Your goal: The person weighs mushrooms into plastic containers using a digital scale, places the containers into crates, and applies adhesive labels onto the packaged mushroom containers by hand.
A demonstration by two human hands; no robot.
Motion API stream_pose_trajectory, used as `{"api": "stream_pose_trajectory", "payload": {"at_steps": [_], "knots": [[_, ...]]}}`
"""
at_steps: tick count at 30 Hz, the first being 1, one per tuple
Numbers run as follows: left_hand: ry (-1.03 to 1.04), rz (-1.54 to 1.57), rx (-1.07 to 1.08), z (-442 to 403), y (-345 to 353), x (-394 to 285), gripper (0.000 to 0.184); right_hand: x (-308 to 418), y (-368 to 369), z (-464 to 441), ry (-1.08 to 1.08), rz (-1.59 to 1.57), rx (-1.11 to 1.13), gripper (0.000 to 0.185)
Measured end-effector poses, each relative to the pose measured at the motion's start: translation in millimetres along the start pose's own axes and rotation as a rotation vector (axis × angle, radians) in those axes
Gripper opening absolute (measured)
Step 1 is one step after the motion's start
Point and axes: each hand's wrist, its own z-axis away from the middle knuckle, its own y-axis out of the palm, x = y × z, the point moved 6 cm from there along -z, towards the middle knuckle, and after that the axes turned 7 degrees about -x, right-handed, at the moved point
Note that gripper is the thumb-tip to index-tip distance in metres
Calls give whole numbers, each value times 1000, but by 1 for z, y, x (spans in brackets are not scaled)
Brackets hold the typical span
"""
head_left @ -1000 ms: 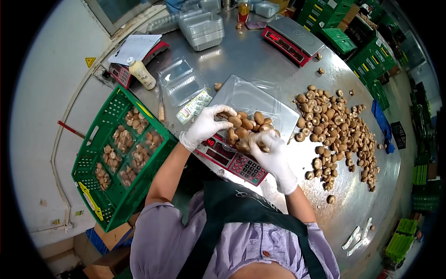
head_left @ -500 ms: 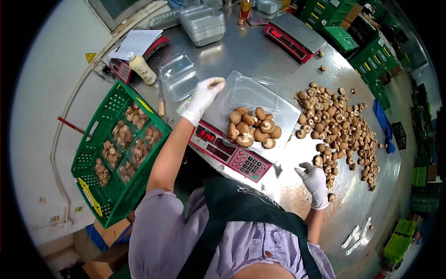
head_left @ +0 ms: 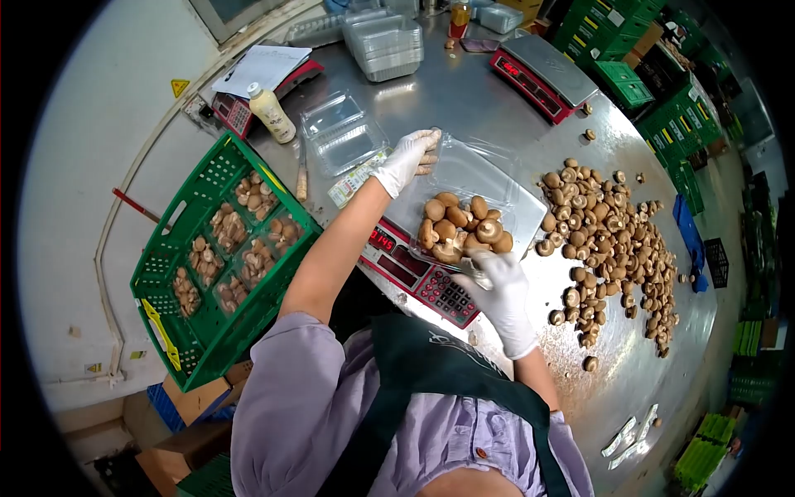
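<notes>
A clear plastic clamshell box [head_left: 515, 217], lid spread open, lies on the metal pan of a red scale [head_left: 451, 296]. Brown mushrooms [head_left: 456, 217] fill its near half. My left hand [head_left: 406, 164], in a white glove, has its fingers closed at the lid's far left edge. At the near right corner of the box is my gloved right hand [head_left: 499, 300], its fingertips down against the front mushrooms. Those fingers are blurred, and whether they grip a mushroom is hidden. The scale's red digits are partly covered by my left forearm.
Loose mushrooms [head_left: 613, 240] are heaped on the steel table at the right. A green crate [head_left: 203, 352] with several filled boxes stands left. Beyond are an empty open box [head_left: 339, 137], a knife [head_left: 301, 178], a bottle [head_left: 272, 114], stacked boxes [head_left: 385, 50] and another scale [head_left: 542, 79].
My right hand has moved left and up from beside the mushroom heap to the front of the box. My left hand stays at the lid. The whole view has shifted slightly.
</notes>
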Motion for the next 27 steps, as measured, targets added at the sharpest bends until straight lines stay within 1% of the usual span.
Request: {"api": "stream_pose_trajectory", "payload": {"at_steps": [3,4,6,8,9,10,11,12,13,15,16,17,18,19,20,21,22,23,24,25,26,27], "knots": [[-30,20,26,2,2,1,63,16,29,-1,-125,210,-37,29],[-9,34,42,2,3,0,61,15,32,0,-127,210,-40,29],[11,51,56,5,4,-3,59,-2,34,3,149,100,-49,20],[126,85,117,14,5,-14,55,-6,31,8,168,165,-78,18],[124,87,123,18,6,-15,55,-9,27,9,189,232,-109,16],[169,91,133,22,6,-18,55,-6,20,7,107,206,-178,15],[216,93,144,27,8,-22,55,-8,16,9,113,214,-180,15],[247,106,122,37,9,-26,60,-8,10,11,86,220,-210,15],[245,105,133,46,8,-26,60,-7,4,13,57,226,-241,14],[385,-7,142,69,-1,-29,44,-22,-14,24,230,26,-289,11],[383,-7,146,81,-5,-24,44,-36,-24,33,347,-43,-307,7],[545,-193,164,98,-5,-23,33,-51,-33,40,464,-114,-324,7],[707,-382,180,115,-1,-21,23,-60,-42,42,552,-135,-364,11],[705,-383,186,126,1,-12,23,-70,-50,44,644,-156,-404,16],[802,-532,69,137,-1,-6,25,-83,-49,45,684,-201,-344,24],[899,-680,-51,149,-1,0,35,-96,-41,47,829,-349,-248,31],[712,-529,-111,150,-6,16,46,-102,-31,47,881,-394,-149,31],[473,-416,-153,142,-14,44,46,-107,-21,49,929,-438,-47,32],[320,-342,-127,142,-16,57,40,-111,-8,54,1012,-518,72,33],[167,-267,-102,142,-18,68,34,-110,0,56,1066,-699,103,31],[168,-267,-100,143,-21,68,34,-110,4,56,1069,-718,141,30],[58,-205,-40,144,-20,73,28,-110,7,57,1072,-736,181,29]]}}
